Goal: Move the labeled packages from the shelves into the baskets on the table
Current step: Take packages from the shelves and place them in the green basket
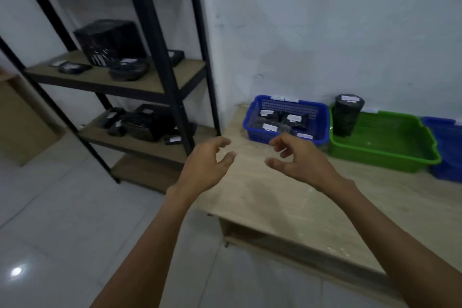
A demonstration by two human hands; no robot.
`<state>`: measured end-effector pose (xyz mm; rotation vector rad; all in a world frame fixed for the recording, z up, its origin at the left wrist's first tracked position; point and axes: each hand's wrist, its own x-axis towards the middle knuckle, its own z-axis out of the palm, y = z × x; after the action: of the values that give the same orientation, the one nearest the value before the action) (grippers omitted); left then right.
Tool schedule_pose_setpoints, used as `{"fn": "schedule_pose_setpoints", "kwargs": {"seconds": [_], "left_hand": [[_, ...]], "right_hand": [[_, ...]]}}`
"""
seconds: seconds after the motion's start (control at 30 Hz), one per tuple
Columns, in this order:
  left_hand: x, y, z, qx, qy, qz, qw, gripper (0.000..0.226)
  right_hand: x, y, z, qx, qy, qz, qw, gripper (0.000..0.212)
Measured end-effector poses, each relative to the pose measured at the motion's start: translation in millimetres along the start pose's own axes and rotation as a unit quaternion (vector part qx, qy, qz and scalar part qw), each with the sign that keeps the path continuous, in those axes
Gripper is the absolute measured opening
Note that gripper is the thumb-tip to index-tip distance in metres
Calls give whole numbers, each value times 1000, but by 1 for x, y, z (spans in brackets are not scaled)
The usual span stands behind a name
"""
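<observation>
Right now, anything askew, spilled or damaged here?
Nothing spilled or broken. One oddity: the tall black roll stands on end in the green basket, well above its rim, while the left blue basket holds flat packages.

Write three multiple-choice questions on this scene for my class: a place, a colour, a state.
1. Where does the tall black wrapped cylinder stand?
A. on the floor
B. in the green plastic basket
C. on a shelf
2. What colour is the mesh plastic basket holding flat black labelled packages?
A. red
B. yellow
C. blue
3. What do the left hand and right hand hold?
A. nothing
B. one package each
C. a basket

1 B: it stands on end in that basket's back corner.
2 C: its rim and walls are blue.
3 A: both hover empty, fingers loosely curled, above the pale wooden table.
</observation>
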<state>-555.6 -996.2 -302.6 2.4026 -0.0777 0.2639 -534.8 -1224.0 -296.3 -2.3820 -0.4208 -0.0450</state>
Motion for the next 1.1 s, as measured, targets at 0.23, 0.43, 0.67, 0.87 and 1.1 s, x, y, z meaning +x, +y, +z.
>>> {"fn": "schedule_pose_setpoints", "kwargs": {"seconds": [0.23, 0.43, 0.67, 0.87, 1.1], "left_hand": [[-61, -89, -126, 47, 18, 39, 998, 35], [-66, -148, -221, 64, 33, 37, 997, 36], [-18, -228, -295, 67, 48, 6, 997, 37], [35, -297, -343, 80, 2, -22, 997, 34], [97, -376, -394, 74, 16, -41, 996, 29]], "right_hand": [[-7, -127, 84, -4, 7, -41, 999, 35], [18, -220, 137, -13, 4, -69, 998, 41], [105, -279, 193, -22, -14, -109, 994, 39], [202, -315, 242, -11, -40, -122, 992, 37], [300, -369, 301, -9, -56, -141, 988, 39]]}}
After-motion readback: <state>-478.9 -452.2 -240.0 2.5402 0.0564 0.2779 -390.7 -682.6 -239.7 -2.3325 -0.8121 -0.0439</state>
